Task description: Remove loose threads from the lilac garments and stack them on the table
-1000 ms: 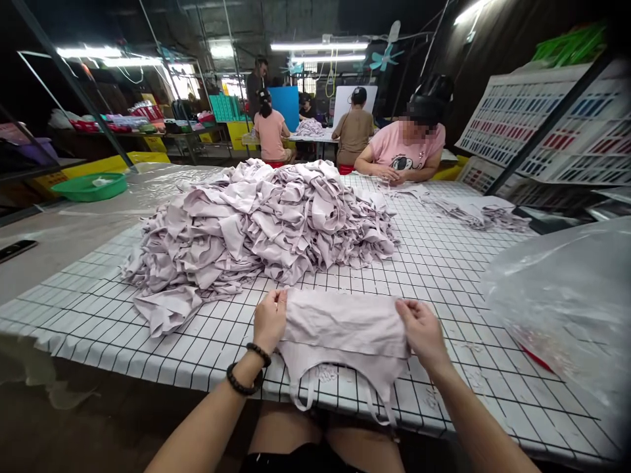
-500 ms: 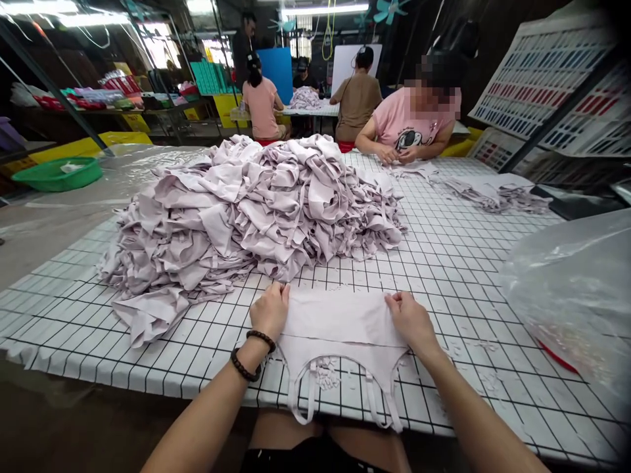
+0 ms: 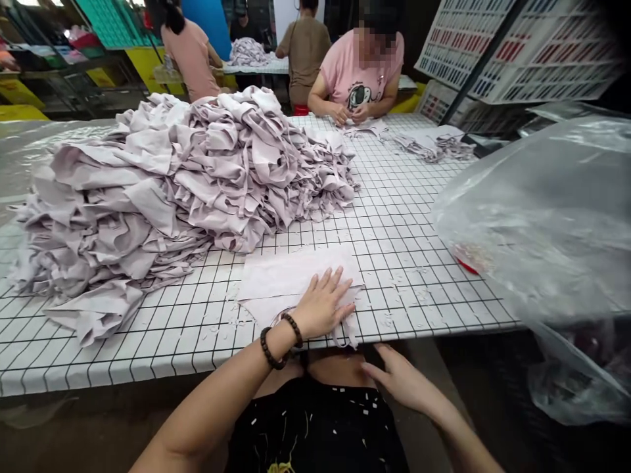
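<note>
A pale lilac strappy top (image 3: 290, 272) lies flattened on the table in front of me, its straps toward the near edge. My left hand (image 3: 323, 305) rests palm-down on its right part, fingers spread, hiding some of the neckline and straps. Just off the table's front edge, over my lap, my right hand (image 3: 399, 374) is held with thumb and fingers apart and nothing in it. A large heap of the same lilac fabric pieces (image 3: 211, 164) rises behind and to the left of the top.
Small pale scraps dot the grid-patterned tablecloth (image 3: 394, 243). On the right, a big clear plastic bag (image 3: 532, 217) hangs over the table edge. Across the table a person in a pink shirt (image 3: 362, 72) handles fabric, beside a flat garment stack (image 3: 434, 141). Several people sit farther back.
Both hands have let go of the top's far corners. My left hand has moved right onto the fabric; my right hand has dropped below the table edge. The view has tilted down and right.
</note>
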### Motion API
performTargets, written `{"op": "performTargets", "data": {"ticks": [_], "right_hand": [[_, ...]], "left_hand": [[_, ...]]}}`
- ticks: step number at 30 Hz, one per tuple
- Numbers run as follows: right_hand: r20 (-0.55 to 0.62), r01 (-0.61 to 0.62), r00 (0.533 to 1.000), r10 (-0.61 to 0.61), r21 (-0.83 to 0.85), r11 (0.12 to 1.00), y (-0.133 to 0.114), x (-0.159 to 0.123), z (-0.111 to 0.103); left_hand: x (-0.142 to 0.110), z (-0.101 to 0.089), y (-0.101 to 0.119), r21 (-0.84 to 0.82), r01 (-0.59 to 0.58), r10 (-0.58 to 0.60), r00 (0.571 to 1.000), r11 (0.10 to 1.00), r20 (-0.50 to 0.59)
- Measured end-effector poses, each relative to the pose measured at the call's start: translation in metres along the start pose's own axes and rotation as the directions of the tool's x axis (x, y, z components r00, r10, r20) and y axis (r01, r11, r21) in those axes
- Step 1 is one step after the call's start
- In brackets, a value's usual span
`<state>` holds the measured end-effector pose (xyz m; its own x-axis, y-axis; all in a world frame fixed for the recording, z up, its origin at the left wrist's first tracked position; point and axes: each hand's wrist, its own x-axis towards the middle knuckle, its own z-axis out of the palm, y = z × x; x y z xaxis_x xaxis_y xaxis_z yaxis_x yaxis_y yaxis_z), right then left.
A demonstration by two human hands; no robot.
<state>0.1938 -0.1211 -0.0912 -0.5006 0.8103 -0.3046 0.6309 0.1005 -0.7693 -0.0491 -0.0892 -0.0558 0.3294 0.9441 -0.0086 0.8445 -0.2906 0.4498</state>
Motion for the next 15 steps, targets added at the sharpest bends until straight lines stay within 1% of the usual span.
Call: {"op": "performTargets", "data": {"ticks": [2,4,6,8,10,11,13,15], "right_hand": [[-0.04,0.041,0.999,-0.035,0.165,0.985,0.004,0.01,0.025],[-0.087,0.074,0.995,-0.052,0.281,0.957,0.004,0.015,0.04],[-0.131,0.099,0.99,-0.056,0.347,0.933,0.004,0.01,0.042],[-0.145,0.1,0.988,-0.049,0.375,0.922,0.004,-0.003,0.037],[-0.148,0.116,0.986,-0.071,0.326,0.938,0.005,-0.02,0.03],[-0.162,0.14,0.982,-0.1,0.263,0.955,0.006,-0.029,0.026],[-0.215,0.209,0.959,-0.187,0.084,0.974,0.006,-0.046,0.02],[-0.275,0.257,0.92,-0.278,-0.111,0.96,0.006,-0.06,0.016]], "left_hand": [[0.006,0.015,0.001,0.095,0.017,-0.019,1.0,0.995,0.018],[0.007,0.023,-0.001,0.181,0.03,-0.029,1.0,0.983,-0.006],[0.006,0.026,-0.003,0.227,0.033,-0.029,0.999,0.973,-0.024],[0.005,0.026,-0.003,0.245,0.032,-0.025,0.999,0.969,-0.03],[0.005,0.026,-0.002,0.257,0.03,-0.021,0.999,0.966,-0.036],[0.005,0.026,-0.001,0.264,0.03,-0.02,0.999,0.964,-0.041],[0.006,0.027,-0.001,0.276,0.032,-0.02,0.999,0.961,-0.049],[0.006,0.028,-0.001,0.287,0.034,-0.019,0.998,0.957,-0.053]]}}
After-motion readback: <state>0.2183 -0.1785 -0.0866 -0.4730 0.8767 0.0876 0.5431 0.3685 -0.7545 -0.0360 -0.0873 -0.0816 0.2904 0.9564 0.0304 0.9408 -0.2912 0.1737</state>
